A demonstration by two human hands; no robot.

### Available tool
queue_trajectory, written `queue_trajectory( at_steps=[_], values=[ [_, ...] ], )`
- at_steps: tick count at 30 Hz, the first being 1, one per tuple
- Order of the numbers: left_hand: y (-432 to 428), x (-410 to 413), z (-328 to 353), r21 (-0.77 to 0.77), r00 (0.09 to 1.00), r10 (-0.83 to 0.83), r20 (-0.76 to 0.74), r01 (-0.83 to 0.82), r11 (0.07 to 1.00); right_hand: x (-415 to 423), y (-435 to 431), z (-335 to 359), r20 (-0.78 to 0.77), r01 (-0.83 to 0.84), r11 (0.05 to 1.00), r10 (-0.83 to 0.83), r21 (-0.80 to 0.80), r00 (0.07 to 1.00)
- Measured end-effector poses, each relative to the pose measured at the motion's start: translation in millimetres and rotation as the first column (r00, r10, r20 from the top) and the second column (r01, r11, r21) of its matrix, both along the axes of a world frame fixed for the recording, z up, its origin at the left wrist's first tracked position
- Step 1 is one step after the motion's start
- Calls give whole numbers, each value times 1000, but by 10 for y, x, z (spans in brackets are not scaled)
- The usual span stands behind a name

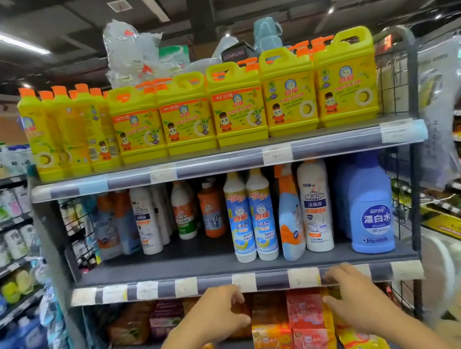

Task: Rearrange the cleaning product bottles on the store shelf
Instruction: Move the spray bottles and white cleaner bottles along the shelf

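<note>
Both hands were raised at the lowest visible shelf: the left hand (215, 315) curled with fingers bent against an orange packet (242, 314), the right hand (353, 298) half open with fingertips touching the stacked red packets (312, 324); whether either actually gripped anything could not be told. Just above the hands stood the cleaning product bottles (251, 216) on the middle shelf (206, 261), untouched, with the blue bleach jug (370, 206) above the right hand. Higher up sat the yellow detergent jugs (237, 103).

The grey store shelf (230, 163) carries yellow detergent jugs (237, 103) on top, cleaner bottles (250, 216) and a blue bleach jug (369, 206) midway, soap packs (312, 324) below.
</note>
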State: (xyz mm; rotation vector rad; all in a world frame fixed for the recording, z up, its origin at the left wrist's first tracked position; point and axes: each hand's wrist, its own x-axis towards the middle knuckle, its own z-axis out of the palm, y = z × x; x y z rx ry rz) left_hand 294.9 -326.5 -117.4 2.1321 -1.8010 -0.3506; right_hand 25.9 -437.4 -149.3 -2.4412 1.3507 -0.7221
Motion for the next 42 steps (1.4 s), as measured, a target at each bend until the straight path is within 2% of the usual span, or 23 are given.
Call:
queue_trajectory(
  at_steps=[8, 14, 18, 23, 29, 31, 35, 38, 42],
  values=[
    [-186, 403, 13, -33, 988, -150, -21, 149, 988, 477, 71, 140, 39, 158, 987, -158, 5, 987],
    [-412, 206, -58, -116, 958, -265, -112, 252, 961, 478, 110, 154, 122, 292, 955, -296, 47, 947],
    [-665, -87, -17, -205, 942, -247, -225, 203, 958, 399, 60, 268, 97, 339, 939, -343, 61, 934],
    [-993, -439, 91, -281, 923, -234, -307, 147, 948, 322, -181, 490, 30, 321, 945, -323, 59, 946],
    [-1296, -806, 136, -276, 914, -134, -384, 25, 961, 299, -577, 749, -107, 311, 950, -307, 26, 946],
    [-1376, -888, 132, -282, 903, -74, -422, -53, 958, 314, -719, 790, -37, 301, 952, -299, 57, 953],
    [-1491, -982, 116, -314, 849, 17, -528, -213, 925, 373, -970, 798, 196, 265, 948, -298, 177, 934],
    [-1540, -1009, 93, -330, 845, 52, -533, -264, 906, 422, -1095, 755, 289, 269, 927, -341, 261, 895],
    [-1591, -1038, 55, -359, 836, 64, -546, -302, 883, 505, -1198, 652, 414, 252, 922, -360, 293, 836]
  ],
)
